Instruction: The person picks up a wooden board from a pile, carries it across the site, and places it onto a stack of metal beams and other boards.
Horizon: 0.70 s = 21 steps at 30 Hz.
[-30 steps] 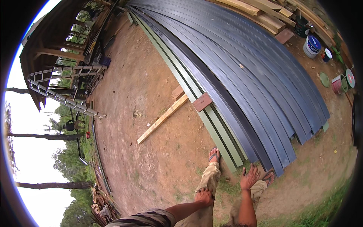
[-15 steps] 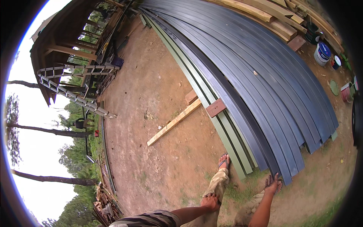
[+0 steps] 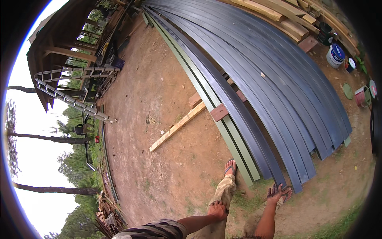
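Note:
My right hand (image 3: 274,194) is at the near end of a dark grey plank (image 3: 254,137), palm up, its fingers spread and apart. The fingertips are close to the plank's end; whether they touch it I cannot tell. This plank lies beside pale green planks (image 3: 234,147) on its left. A gap divides it from a wide spread of blue-grey planks (image 3: 274,95) on its right. My left hand (image 3: 218,210) rests on my left knee, in khaki trousers, with its fingers laid over the cloth and nothing held.
A reddish-brown block (image 3: 219,112) sits on the green planks, near a light timber (image 3: 175,129) on the dirt. Paint buckets (image 3: 335,55) and raw timber (image 3: 274,16) stand at the right. A ladder (image 3: 75,101) leans far left, beyond it a shed. My sandalled feet flank the plank ends.
The dark grey plank has shifted left, opening a gap to the blue-grey planks and baring a reddish-brown support. My right hand has moved slightly left; my left hand stays on the knee.

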Each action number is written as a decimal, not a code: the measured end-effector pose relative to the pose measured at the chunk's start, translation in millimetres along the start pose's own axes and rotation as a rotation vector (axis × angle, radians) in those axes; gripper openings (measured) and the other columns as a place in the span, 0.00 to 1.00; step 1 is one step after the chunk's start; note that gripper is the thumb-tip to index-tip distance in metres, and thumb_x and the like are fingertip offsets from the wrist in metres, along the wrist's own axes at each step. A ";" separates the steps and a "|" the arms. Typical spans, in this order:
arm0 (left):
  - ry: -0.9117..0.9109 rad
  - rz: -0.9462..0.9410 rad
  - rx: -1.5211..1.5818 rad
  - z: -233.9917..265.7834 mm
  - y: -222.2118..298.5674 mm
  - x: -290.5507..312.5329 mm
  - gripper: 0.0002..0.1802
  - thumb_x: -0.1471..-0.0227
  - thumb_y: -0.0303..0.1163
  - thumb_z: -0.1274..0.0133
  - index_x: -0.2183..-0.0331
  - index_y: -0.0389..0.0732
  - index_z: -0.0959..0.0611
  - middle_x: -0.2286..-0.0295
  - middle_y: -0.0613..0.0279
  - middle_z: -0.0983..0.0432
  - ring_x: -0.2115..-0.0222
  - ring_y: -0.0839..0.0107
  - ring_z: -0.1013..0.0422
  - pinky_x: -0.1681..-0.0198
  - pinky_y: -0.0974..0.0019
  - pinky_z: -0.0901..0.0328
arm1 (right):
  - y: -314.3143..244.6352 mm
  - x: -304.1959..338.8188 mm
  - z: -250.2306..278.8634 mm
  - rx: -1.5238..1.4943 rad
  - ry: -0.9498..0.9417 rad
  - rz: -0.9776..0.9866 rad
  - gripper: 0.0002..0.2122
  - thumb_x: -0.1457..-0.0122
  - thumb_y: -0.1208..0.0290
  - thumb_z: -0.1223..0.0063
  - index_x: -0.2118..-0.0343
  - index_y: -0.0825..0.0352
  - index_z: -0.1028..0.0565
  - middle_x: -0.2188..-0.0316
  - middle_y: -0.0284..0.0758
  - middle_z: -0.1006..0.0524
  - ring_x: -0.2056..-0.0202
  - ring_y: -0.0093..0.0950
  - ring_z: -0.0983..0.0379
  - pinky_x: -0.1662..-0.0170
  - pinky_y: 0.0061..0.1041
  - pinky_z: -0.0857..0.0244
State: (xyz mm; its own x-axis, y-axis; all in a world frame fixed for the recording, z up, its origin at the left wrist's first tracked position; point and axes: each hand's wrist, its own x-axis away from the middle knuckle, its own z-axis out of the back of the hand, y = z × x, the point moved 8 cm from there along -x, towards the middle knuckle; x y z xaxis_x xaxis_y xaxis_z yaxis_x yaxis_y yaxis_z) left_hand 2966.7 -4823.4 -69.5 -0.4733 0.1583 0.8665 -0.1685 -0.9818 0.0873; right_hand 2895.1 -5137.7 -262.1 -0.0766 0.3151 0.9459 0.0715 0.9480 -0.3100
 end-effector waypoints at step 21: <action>0.003 -0.027 0.000 12.6 8.7 -3.3 0.27 0.48 0.46 0.52 0.49 0.44 0.23 0.50 0.51 0.30 0.43 0.52 0.39 0.40 0.49 0.44 | -18.7 -15.4 4.2 -0.264 -0.037 0.083 0.31 0.48 0.61 0.30 0.41 0.54 0.32 0.48 0.27 0.29 0.44 0.27 0.35 0.42 0.30 0.42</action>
State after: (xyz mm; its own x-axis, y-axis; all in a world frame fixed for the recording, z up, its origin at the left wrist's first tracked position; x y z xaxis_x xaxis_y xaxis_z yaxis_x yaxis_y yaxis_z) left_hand 2977.7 -4833.8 -65.5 -0.4715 0.1849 0.8623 -0.1813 -0.9772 0.1104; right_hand 2890.8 -5160.1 -271.2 -0.0959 0.3970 0.9128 0.3353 0.8763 -0.3459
